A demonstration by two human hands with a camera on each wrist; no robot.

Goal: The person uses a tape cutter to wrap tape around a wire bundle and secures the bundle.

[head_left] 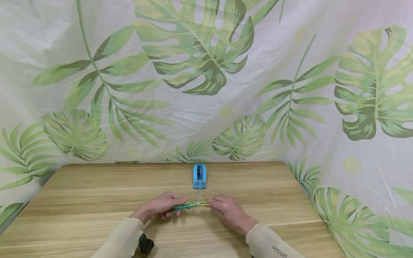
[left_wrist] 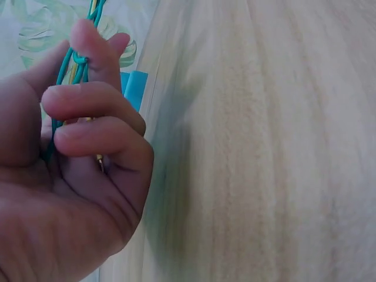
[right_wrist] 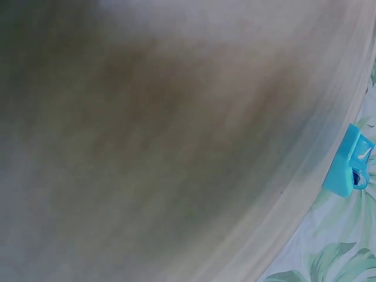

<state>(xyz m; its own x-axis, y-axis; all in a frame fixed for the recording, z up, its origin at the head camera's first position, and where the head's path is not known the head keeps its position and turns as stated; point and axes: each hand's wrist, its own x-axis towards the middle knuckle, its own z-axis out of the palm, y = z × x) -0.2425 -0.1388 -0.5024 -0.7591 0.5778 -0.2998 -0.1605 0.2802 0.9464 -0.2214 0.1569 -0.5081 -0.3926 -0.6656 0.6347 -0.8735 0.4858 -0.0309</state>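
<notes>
A thin bundle of green and yellow cords (head_left: 190, 205) stretches between my two hands just above the wooden table (head_left: 80, 200). My left hand (head_left: 161, 207) grips its left end; in the left wrist view the curled fingers (left_wrist: 94, 126) close round the green cords (left_wrist: 79, 64). My right hand (head_left: 226, 209) pinches the right end with thumb and fingertips. A blue tape dispenser (head_left: 199, 176) stands just behind the bundle, and a clear strip of tape seems to run from it toward the cords. The dispenser (right_wrist: 348, 167) also shows in the right wrist view, where no hand is seen.
A leaf-print cloth (head_left: 206, 79) hangs behind and to the right of the table. A black wrist camera mount (head_left: 146, 244) sits by my left sleeve. Bare wood lies to the left and right of my hands.
</notes>
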